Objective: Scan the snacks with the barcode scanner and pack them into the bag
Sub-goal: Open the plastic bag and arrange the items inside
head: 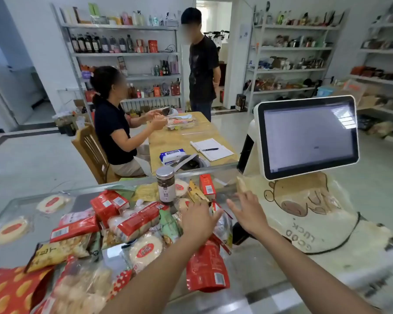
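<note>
Red wrappers are showing all through the heap of snacks (132, 223) that is lying across the glass counter (254, 279), mixed with round pale rice cakes. A dark jar (165, 184) is standing upright at the back of the heap. The left hand (199, 220) is reaching over the middle of the pile with its back to the camera. Its fingers are dipping out of sight, so I cannot tell whether it is gripping a packet. The right hand (250, 214) is hovering just beside it, fingers spread and straight, holding nothing, and the two hands are near each other but not touching. A black shape, possibly the barcode scanner (238, 232), is peeking out under the right wrist. A cream cloth bag (304, 214) printed with a bear is lying to the right of the snacks, below a tilted touch screen (309, 137). Beyond the counter, one person is sitting at a wooden table (175, 139) and another is standing by it.
</note>
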